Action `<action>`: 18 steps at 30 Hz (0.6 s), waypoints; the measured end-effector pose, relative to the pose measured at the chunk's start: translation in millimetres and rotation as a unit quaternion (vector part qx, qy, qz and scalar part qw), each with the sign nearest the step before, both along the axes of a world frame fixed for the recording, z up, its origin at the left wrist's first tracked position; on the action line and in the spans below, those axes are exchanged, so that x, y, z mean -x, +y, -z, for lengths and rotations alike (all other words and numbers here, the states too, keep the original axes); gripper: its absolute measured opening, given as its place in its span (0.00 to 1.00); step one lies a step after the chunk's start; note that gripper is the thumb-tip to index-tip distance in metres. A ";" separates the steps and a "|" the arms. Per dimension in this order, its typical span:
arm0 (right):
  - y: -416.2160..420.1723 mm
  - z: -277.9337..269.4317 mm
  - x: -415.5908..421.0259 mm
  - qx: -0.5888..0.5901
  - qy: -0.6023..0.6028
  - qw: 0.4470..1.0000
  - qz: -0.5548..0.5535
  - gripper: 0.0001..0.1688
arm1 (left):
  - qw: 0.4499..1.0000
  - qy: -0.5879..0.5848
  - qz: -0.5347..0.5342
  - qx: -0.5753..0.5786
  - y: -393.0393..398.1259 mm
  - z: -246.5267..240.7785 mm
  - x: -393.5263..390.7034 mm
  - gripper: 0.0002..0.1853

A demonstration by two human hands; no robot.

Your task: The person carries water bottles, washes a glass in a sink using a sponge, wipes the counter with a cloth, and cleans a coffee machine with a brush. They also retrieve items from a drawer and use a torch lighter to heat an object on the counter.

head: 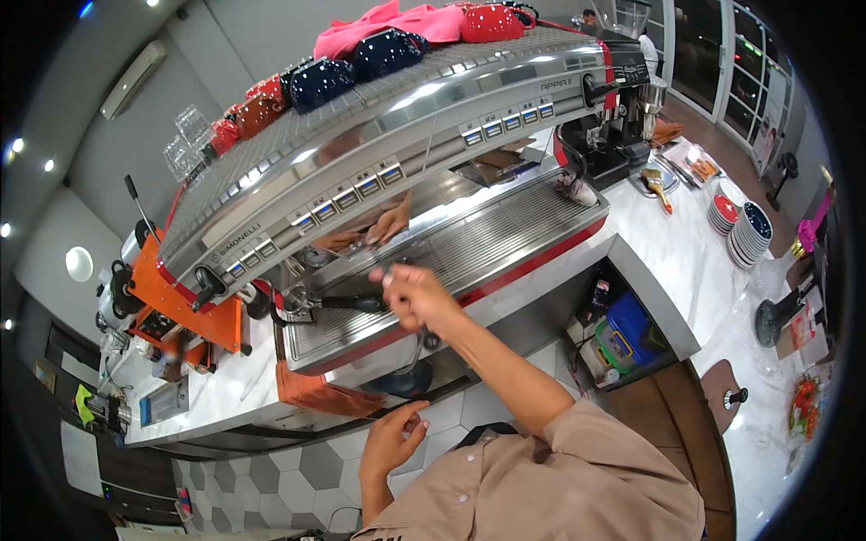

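My right hand (pixel 418 299) is raised over the drip tray (pixel 500 223) of a Simonelli espresso machine (pixel 379 122). Its fingers are curled around or near something small and dark, too blurred to name. Just left of that hand a portafilter with a black handle (pixel 348 303) lies on the tray's left part. Below the tray's front edge, near my body, hangs my left hand (pixel 394 436), its fingers loosely bent and nothing seen in them. A crumpled cloth (pixel 575 191) lies at the tray's right end.
Dark blue cups (pixel 321 84), red cups and a pink cloth (pixel 392 30) top the machine. An orange cloth (pixel 325 392) hangs over the counter edge at left. On the right counter are a brush (pixel 656 188), stacked saucers (pixel 749 237) and a tamper (pixel 734 399). An open cabinet compartment holds a blue container (pixel 632 328).
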State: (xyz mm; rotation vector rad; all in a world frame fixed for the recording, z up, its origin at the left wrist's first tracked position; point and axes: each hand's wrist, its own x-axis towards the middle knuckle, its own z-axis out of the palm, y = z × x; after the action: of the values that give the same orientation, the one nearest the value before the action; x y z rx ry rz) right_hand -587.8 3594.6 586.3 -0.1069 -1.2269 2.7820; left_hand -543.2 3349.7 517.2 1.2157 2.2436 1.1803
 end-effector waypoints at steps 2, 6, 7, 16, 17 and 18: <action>1.0 1.5 -0.9 0.013 0.003 1.000 -0.025 0.15 | 0.999 -0.007 -0.022 -0.022 -5.8 -7.1 1.1 0.18; 1.8 -4.0 7.6 0.002 0.008 0.999 0.038 0.15 | 0.997 -0.006 -0.070 -0.040 -25.0 -4.1 9.0 0.18; -11.6 -10.1 10.0 -0.011 0.000 1.000 -0.011 0.11 | 0.996 -0.007 -0.078 -0.036 -29.1 -2.1 8.4 0.18; 17.7 11.1 43.5 0.041 0.042 0.997 0.056 0.05 | 0.993 -0.013 -0.116 -0.035 -48.7 3.3 12.0 0.17; 8.1 7.5 43.5 0.031 0.035 0.998 0.038 0.05 | 0.991 -0.017 -0.126 -0.038 -48.2 4.8 12.8 0.17; -7.9 5.4 44.9 0.020 0.028 0.999 0.021 0.04 | 0.990 -0.021 -0.136 -0.042 -47.3 5.8 13.6 0.18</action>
State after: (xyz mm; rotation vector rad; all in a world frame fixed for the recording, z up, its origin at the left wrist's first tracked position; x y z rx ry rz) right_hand -632.7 3586.6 580.9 -0.0550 -1.1430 2.7550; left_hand -556.8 3302.3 511.4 0.9241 2.4060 1.3961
